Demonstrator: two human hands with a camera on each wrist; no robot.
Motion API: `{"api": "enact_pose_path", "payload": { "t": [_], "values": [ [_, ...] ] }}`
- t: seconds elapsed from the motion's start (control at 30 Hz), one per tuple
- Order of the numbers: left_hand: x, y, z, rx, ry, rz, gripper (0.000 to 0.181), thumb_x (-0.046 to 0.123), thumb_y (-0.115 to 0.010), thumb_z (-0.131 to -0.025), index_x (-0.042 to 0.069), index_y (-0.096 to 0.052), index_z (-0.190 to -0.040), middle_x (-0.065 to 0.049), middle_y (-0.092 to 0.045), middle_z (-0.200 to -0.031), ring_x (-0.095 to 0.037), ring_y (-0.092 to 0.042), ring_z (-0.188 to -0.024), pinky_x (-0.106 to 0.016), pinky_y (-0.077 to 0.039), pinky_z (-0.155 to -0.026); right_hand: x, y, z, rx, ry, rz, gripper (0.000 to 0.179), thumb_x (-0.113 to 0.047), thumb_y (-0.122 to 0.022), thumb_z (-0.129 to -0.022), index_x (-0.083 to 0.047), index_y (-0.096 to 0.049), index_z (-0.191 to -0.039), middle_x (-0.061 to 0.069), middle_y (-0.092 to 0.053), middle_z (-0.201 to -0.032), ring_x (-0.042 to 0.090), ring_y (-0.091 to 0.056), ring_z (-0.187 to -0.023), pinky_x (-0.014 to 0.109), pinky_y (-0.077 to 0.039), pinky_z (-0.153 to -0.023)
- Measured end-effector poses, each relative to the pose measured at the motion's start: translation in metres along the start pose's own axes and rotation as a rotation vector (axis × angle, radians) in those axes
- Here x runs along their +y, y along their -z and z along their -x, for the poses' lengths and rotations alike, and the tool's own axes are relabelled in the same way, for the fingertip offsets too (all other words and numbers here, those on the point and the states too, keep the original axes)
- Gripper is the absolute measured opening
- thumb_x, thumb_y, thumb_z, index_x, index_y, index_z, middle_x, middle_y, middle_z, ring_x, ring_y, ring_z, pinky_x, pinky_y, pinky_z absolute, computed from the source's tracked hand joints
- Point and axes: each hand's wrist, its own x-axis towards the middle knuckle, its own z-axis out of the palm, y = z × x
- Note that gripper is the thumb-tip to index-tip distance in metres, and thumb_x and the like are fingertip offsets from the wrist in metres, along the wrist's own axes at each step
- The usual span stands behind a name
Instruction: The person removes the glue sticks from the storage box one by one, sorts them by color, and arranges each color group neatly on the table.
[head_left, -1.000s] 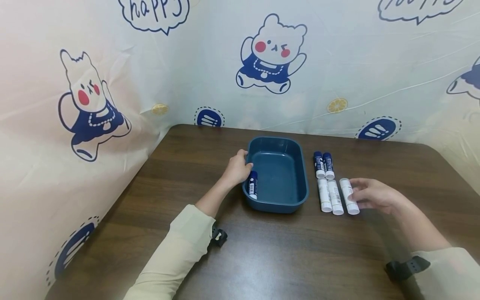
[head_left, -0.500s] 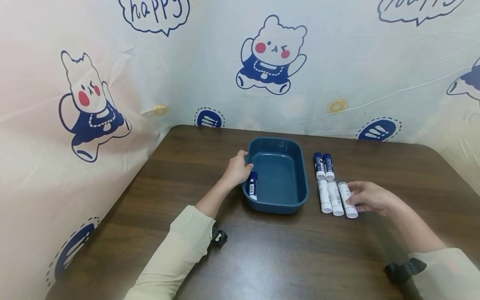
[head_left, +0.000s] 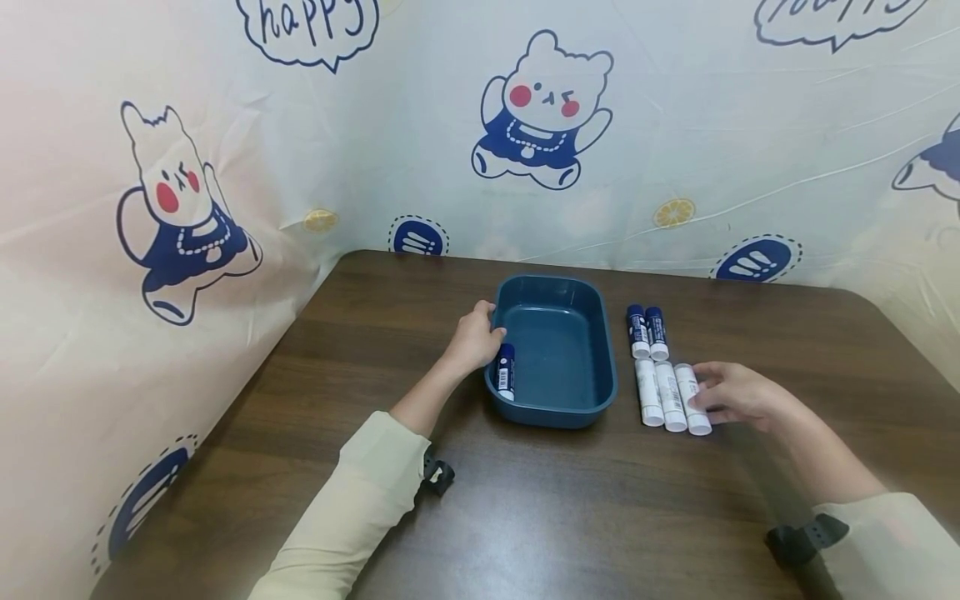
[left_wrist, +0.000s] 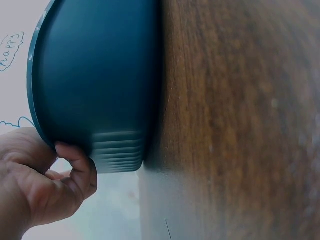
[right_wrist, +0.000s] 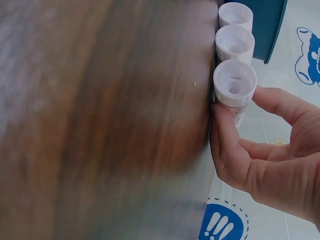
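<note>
At the left rim of a dark teal plastic tray [head_left: 562, 354], my left hand [head_left: 472, 340] grips the edge, thumb on the inner side; the left wrist view shows its curled fingers [left_wrist: 80, 172] against the outer wall. My right hand [head_left: 742, 398] pinches a white glue stick [right_wrist: 235, 87] between thumb and fingers. That stick lies on the table at the right end of a row, close beside two more white glue sticks [head_left: 671, 396]. Behind them lie two glue sticks with dark blue caps [head_left: 657, 329]. Inside the tray, by its left wall, is another blue-capped glue stick [head_left: 506, 371].
The brown wooden table [head_left: 525, 508] extends around the tray and sticks. A pale curtain [head_left: 420, 125] with cartoon figures hangs behind the table and down its left side. Each wrist wears a black strap, such as the right one [head_left: 806, 537].
My right hand has slid the rightmost white glue stick left and slightly nearer, closing the gap to the other two. The left hand and tray have stayed put.
</note>
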Motion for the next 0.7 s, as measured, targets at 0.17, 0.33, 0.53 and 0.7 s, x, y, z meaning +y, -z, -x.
{"api": "enact_pose_path", "payload": {
  "t": [0.17, 0.33, 0.53, 0.7],
  "values": [
    [0.0001, 0.0001, 0.0003, -0.003, 0.005, 0.004, 0.046, 0.012, -0.052, -0.095, 0.004, -0.035, -0.137, -0.02, -0.051, -0.126, -0.03, -0.056, -0.108, -0.044, -0.047, -0.088, 0.0006, 0.0009, -0.0008, 0.008, -0.013, 0.006, 0.076, -0.006, -0.061, -0.086, 0.016, -0.009, -0.138, 0.031, -0.036, -0.12, 0.026, -0.052, -0.095, 0.043, -0.049, -0.085],
    [0.0009, 0.0006, 0.0009, -0.002, 0.003, 0.005, 0.046, 0.012, -0.051, -0.095, 0.004, -0.035, -0.137, -0.02, -0.051, -0.126, -0.03, -0.055, -0.108, -0.045, -0.046, -0.088, 0.0009, 0.0011, -0.0008, 0.011, -0.016, 0.015, 0.077, -0.007, -0.061, -0.086, 0.016, -0.009, -0.138, 0.031, -0.035, -0.121, 0.028, -0.051, -0.097, 0.043, -0.049, -0.086],
    [0.0011, 0.0008, 0.0012, -0.005, 0.008, 0.005, 0.046, 0.012, -0.051, -0.095, 0.004, -0.035, -0.137, -0.02, -0.051, -0.126, -0.029, -0.056, -0.106, -0.044, -0.047, -0.088, 0.0008, 0.0013, 0.0001, 0.013, -0.018, 0.019, 0.078, -0.008, -0.062, -0.086, 0.016, -0.009, -0.138, 0.032, -0.034, -0.121, 0.027, -0.052, -0.096, 0.044, -0.048, -0.087],
    [0.0014, 0.0005, 0.0009, -0.003, 0.011, 0.005, 0.046, 0.012, -0.051, -0.095, 0.004, -0.035, -0.137, -0.02, -0.052, -0.124, -0.029, -0.056, -0.106, -0.044, -0.047, -0.088, 0.0, 0.0025, 0.0016, 0.019, -0.014, 0.005, 0.078, -0.008, -0.062, -0.086, 0.016, -0.01, -0.138, 0.032, -0.035, -0.12, 0.026, -0.053, -0.095, 0.043, -0.048, -0.086]
  ]
}}
